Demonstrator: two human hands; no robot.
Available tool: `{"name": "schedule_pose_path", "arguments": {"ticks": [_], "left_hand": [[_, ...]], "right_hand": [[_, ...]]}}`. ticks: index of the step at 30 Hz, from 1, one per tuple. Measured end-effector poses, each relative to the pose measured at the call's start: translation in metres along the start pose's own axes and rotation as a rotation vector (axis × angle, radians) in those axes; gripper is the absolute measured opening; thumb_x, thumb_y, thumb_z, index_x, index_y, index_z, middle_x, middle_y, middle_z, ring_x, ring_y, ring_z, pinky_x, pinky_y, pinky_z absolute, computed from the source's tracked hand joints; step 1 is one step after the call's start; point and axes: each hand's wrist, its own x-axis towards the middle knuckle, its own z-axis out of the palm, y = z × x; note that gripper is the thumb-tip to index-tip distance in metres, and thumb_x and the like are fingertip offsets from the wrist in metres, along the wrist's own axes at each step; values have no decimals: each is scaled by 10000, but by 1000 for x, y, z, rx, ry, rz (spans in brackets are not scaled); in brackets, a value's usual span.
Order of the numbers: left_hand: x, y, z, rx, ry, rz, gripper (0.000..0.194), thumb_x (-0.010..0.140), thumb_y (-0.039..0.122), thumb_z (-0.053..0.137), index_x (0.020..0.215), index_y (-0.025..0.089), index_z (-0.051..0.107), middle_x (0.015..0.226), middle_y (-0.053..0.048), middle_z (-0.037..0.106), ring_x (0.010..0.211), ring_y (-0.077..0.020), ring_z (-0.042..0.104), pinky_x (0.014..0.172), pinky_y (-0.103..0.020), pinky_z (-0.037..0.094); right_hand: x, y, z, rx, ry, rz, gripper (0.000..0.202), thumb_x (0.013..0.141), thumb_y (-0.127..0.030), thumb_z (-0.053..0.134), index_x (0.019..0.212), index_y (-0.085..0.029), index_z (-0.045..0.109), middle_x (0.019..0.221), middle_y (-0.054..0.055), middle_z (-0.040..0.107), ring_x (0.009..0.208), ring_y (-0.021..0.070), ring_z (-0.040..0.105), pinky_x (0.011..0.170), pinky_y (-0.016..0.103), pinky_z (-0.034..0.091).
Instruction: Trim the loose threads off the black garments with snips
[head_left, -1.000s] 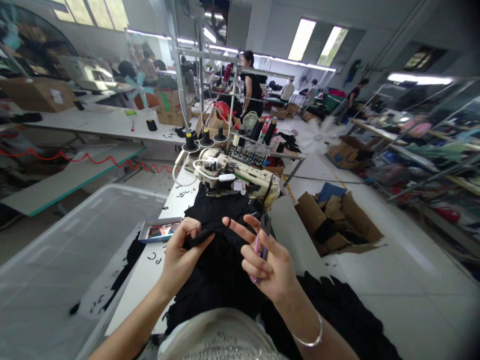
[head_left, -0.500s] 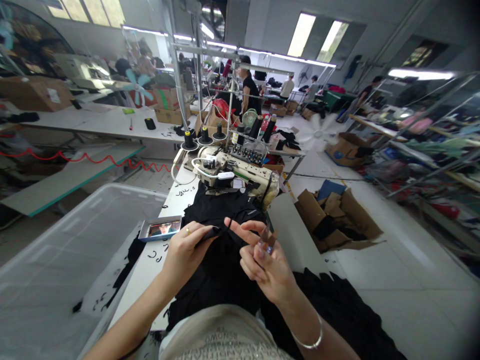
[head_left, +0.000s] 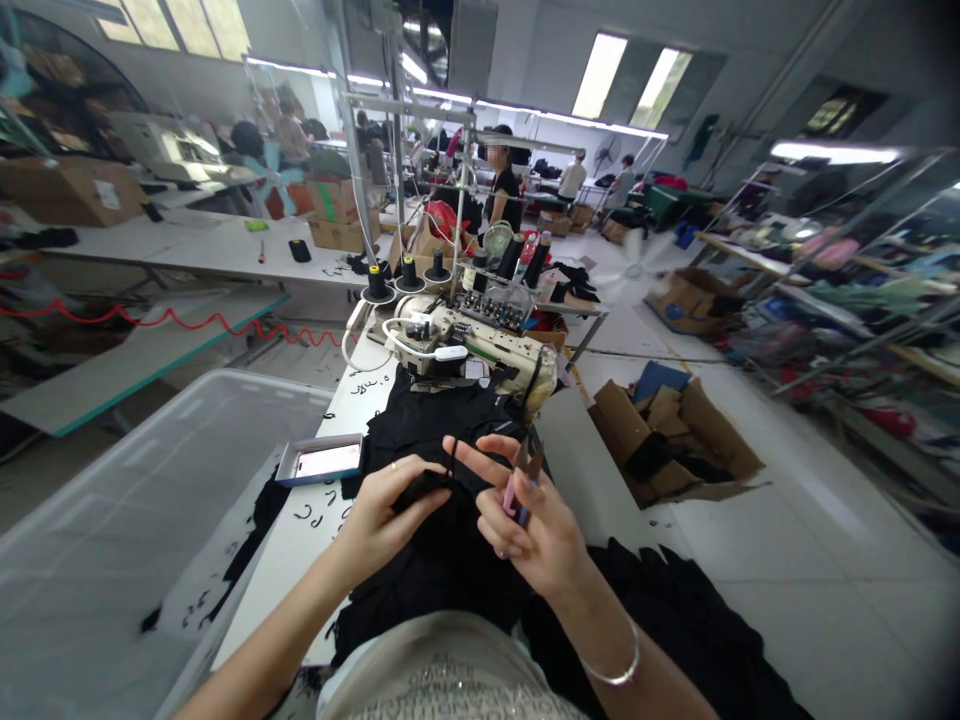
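My left hand (head_left: 390, 515) pinches an edge of black fabric (head_left: 421, 486) in front of the sewing machine (head_left: 480, 345). A thin black strip (head_left: 452, 457) rises from that edge and touches the outstretched index finger of my right hand (head_left: 536, 520). Thread snips (head_left: 517, 490) with pink and bluish handles are held in my right palm, blades pointing up. More black cloth (head_left: 420, 415) lies on the machine table and under the machine head. A phone in an open box (head_left: 326, 460) rests to the left of my hands.
A translucent plastic bin (head_left: 247, 390) stands at the left. An open cardboard box (head_left: 675, 440) sits on the floor at the right. Thread cones (head_left: 377, 285) stand behind the machine. Black cloth (head_left: 690, 620) is piled by my right arm. A person (head_left: 504, 190) stands farther back.
My left hand has turned and shifted slightly, and the black strip now stands up against my right index finger. The snips show more clearly. The phone screen has turned from a picture to pale.
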Motion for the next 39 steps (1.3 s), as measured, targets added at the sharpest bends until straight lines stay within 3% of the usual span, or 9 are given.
{"name": "schedule_pose_path", "arguments": {"ticks": [4, 8, 11, 13, 15, 19, 23, 31, 39], "left_hand": [[1, 0, -2, -14, 17, 1, 69, 796, 182, 606, 848, 178, 651, 802, -46, 672, 730, -154, 623, 667, -239, 476], [1, 2, -2, -38, 48, -43, 93, 815, 174, 569, 841, 179, 658, 811, -60, 691, 747, -167, 632, 668, -248, 479], [1, 5, -1, -74, 17, -88, 120, 812, 162, 551, 836, 186, 666, 798, -46, 695, 737, -163, 629, 665, -240, 474], [0, 6, -1, -105, 12, -134, 119, 800, 166, 558, 828, 191, 671, 794, -35, 692, 737, -162, 624, 671, -237, 472], [0, 5, -2, -144, 29, -210, 106, 789, 192, 573, 814, 191, 676, 795, -29, 688, 753, -169, 619, 689, -242, 471], [-2, 2, -3, -277, 48, -409, 126, 769, 269, 607, 796, 171, 681, 776, -22, 678, 761, -180, 608, 683, -242, 466], [-4, 2, 0, -381, 32, -526, 167, 752, 315, 625, 786, 163, 687, 742, -12, 665, 719, -169, 590, 647, -232, 454], [-3, 11, 1, -351, -79, -450, 158, 769, 292, 595, 725, 156, 662, 712, -21, 637, 716, -171, 567, 647, -238, 437], [-2, 10, 0, -346, -111, -425, 137, 777, 271, 597, 715, 168, 662, 685, 3, 633, 690, -152, 563, 628, -219, 417]], "right_hand": [[0, -1, -5, -89, 5, -16, 276, 825, -439, 558, 1008, -233, 550, 1188, 122, 580, 360, 8, 189, 353, 202, 144], [0, -4, -14, -509, 36, -76, 362, 863, -497, 479, 1104, -229, 507, 957, 75, 629, 409, 53, 317, 387, 211, 243], [0, -6, -21, -915, 44, -180, 370, 903, -485, 395, 1138, -225, 513, 897, 55, 579, 747, 153, 534, 675, 271, 430], [1, -7, -26, -1081, 76, -243, 307, 930, -408, 372, 1106, -225, 545, 1007, 67, 549, 977, 192, 510, 880, 317, 387], [0, -7, -31, -1154, 123, -270, 255, 931, -335, 389, 1083, -224, 561, 1069, 70, 536, 1032, 198, 497, 921, 328, 372], [-5, -1, -36, -1190, 81, -200, 211, 892, -279, 484, 1051, -204, 601, 987, 66, 614, 910, 195, 574, 793, 302, 455], [-6, 13, -31, -1156, 54, -204, 209, 870, -246, 522, 1045, -195, 625, 980, 69, 654, 907, 200, 601, 773, 299, 474], [1, 24, -27, -1062, 32, -215, 202, 867, -266, 529, 997, -189, 663, 927, 66, 685, 808, 190, 631, 716, 291, 490], [-2, 24, -23, -1027, 54, -215, 193, 865, -260, 528, 977, -190, 669, 874, 59, 682, 757, 181, 621, 647, 267, 473]]}}
